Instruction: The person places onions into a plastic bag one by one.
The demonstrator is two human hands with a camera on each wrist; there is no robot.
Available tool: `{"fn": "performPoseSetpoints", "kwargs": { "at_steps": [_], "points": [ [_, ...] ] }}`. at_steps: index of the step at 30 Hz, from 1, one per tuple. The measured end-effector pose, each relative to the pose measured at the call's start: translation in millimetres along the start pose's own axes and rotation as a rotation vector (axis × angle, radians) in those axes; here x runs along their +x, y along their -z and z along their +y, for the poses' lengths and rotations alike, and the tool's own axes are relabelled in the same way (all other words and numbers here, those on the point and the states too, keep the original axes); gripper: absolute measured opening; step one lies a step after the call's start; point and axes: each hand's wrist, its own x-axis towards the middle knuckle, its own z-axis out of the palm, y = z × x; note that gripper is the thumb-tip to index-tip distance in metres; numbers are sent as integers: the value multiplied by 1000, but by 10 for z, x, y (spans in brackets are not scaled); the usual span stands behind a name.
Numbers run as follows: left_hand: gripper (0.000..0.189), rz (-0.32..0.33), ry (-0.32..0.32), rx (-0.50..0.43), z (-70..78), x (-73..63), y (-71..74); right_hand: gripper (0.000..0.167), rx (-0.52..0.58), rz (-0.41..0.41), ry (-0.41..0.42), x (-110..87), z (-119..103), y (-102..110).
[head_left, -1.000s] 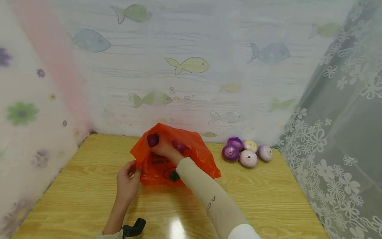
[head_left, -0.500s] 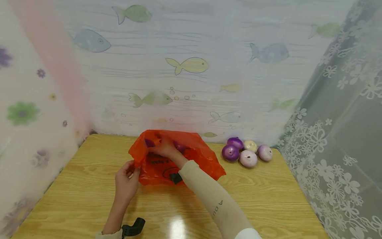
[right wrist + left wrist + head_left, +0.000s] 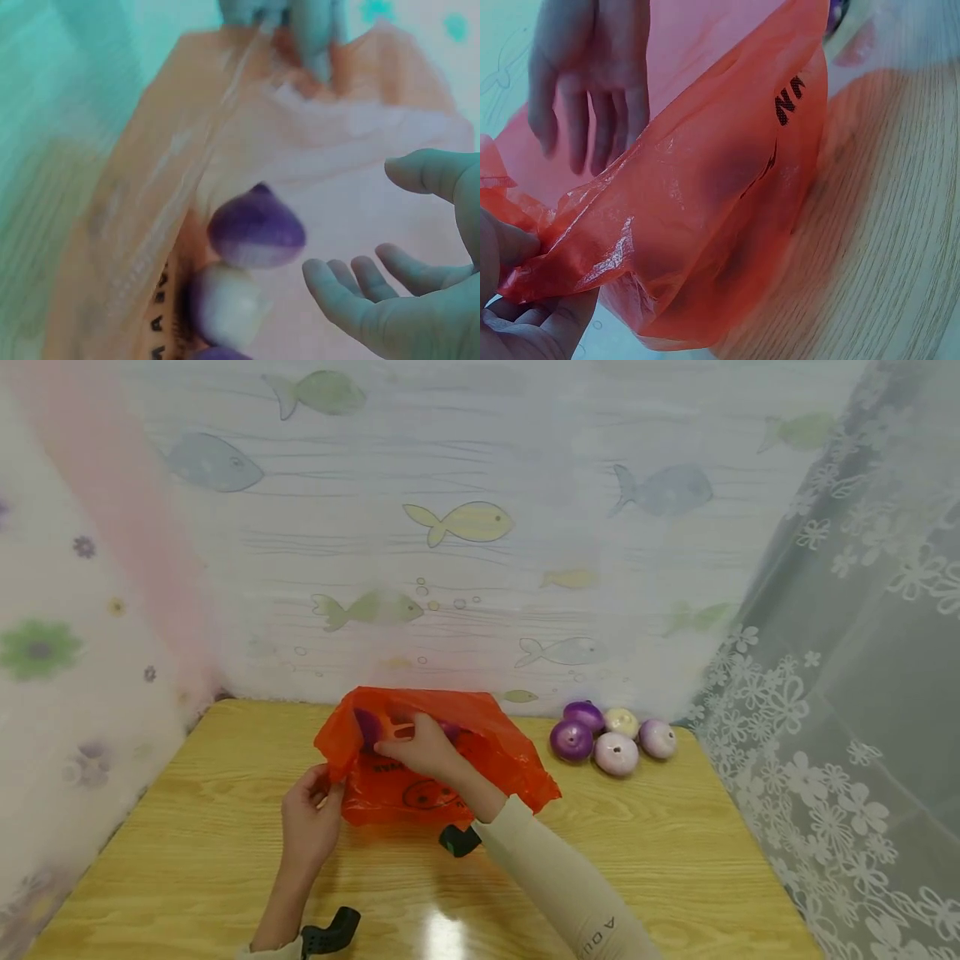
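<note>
A red-orange plastic bag (image 3: 495, 752) lies on the table with its mouth held up. My left hand (image 3: 307, 827) pinches the bag's left rim, and the left wrist view shows thumb and fingers (image 3: 570, 322) gripping the crumpled edge. At the mouth, my right hand (image 3: 427, 750) has its fingers spread and holds nothing. Inside the bag, the right wrist view shows a purple onion (image 3: 259, 229) and a paler onion (image 3: 229, 307) below it. Part of another purple onion (image 3: 217, 354) is cut off by the frame's bottom. Right fingers and onions are apart there.
Several onions sit in a cluster at the table's back right, purple (image 3: 572, 741), whitish (image 3: 617, 754) and yellowish (image 3: 621, 722). A fish-patterned curtain (image 3: 465, 635) hangs behind the wooden table (image 3: 675, 852). Black curved pieces (image 3: 333, 932) are worn at both wrists.
The purple onion my right hand held has gone down into the bag and been let go. My right hand has opened and drawn back slightly; the left still grips the rim.
</note>
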Motion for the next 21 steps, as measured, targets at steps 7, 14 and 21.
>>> {"fn": "performPoseSetpoints", "kwargs": {
  "at_steps": [7,14,21],
  "points": [
    [24,-15,25,7,27,-9,12,56,111,-55,64,-362,-56,90],
    [23,-8,37,10,2,-4,6,48,226,-28,138,-678,-80,251],
    [23,0,39,21,-23,-5,-4,46,362,55,228,-972,-86,615]
  ]
}}
